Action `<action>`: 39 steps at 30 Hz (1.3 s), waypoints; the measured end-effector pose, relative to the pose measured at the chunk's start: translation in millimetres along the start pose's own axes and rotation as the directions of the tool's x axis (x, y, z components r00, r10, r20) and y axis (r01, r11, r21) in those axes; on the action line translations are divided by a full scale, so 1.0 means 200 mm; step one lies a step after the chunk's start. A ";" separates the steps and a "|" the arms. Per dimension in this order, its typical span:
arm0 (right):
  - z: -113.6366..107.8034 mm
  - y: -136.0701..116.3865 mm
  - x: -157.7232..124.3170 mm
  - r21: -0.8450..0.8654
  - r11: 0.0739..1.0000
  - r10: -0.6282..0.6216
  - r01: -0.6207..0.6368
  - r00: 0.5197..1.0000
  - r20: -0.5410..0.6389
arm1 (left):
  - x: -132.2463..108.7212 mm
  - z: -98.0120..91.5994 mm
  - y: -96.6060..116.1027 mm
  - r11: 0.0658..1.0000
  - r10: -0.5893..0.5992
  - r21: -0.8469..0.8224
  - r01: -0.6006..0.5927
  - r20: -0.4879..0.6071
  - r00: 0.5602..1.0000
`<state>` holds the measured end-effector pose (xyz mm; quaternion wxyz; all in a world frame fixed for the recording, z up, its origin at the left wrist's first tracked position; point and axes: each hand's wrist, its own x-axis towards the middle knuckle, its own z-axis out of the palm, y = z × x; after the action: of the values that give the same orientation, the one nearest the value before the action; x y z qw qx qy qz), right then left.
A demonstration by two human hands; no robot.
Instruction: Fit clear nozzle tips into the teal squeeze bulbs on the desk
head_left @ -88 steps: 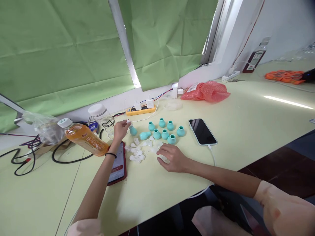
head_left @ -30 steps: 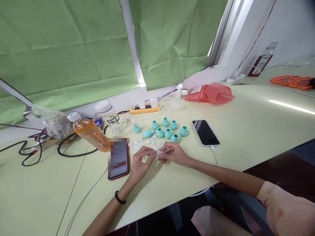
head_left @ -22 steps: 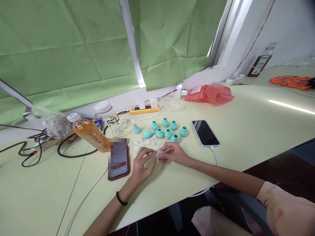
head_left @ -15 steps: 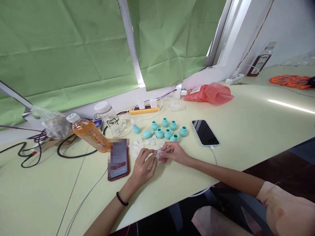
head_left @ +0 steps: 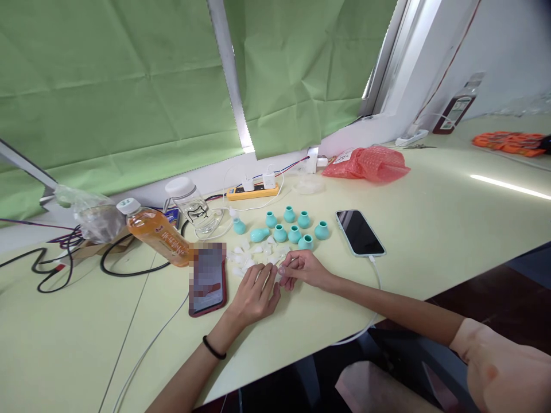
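Note:
My left hand (head_left: 258, 295) hovers at the table's near side, fingers stretched out and thumb apart, its fingertips close to my right hand. Thumb and fingers of my right hand (head_left: 303, 269) are pinched on a small translucent plastic piece, mostly hidden by the fingertips. Loose translucent plastic tips (head_left: 247, 255) are scattered just beyond both hands. Behind them stand several teal rubber bulbs (head_left: 294, 234) with their round mouths up. One teal bulb (head_left: 259, 234) lies on its side. Another bulb (head_left: 239, 226) has a translucent tip fitted in its mouth.
A phone with a red case (head_left: 208, 281) lies left of my hands, beside a tilted-looking drink bottle (head_left: 157, 232) and a clear cup (head_left: 193, 206). At right, a second phone (head_left: 360, 232) is on a white cable. Farther back are an orange power strip (head_left: 252, 192) and red bubble wrap (head_left: 368, 163).
My left fingers have straightened and swung over, with the thumb now farther from the fingertips. The right hand stays pinched in nearly the same place. The bulbs have not moved.

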<state>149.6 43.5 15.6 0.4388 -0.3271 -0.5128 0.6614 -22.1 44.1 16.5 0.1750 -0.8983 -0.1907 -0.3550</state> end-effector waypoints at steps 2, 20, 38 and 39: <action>0.00 0.00 0.00 -0.005 1.000 -0.001 0.001 1.000 0.002 | 0.00 0.00 0.00 0.999 -0.016 -0.032 0.016 0.004 1.000; 0.02 0.02 -0.02 -0.166 0.975 -0.143 0.151 0.988 0.055 | 0.04 -0.02 0.01 0.097 -0.623 -0.706 0.702 0.507 0.596; -0.18 -0.10 0.03 -0.960 -0.090 -0.490 -0.264 0.851 -0.188 | 0.04 0.00 -0.05 -0.488 -0.586 -0.693 0.532 0.711 0.389; -0.18 -0.09 0.03 -0.954 -0.103 -0.422 -0.281 0.881 -0.214 | 0.04 0.00 -0.05 -0.490 -0.594 -0.694 0.527 0.709 0.381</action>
<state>184.0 64.3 23.9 0.1915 -0.6579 -0.7252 -0.0679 -21.6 54.9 24.2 -0.6975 -0.4535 -0.3565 -0.4251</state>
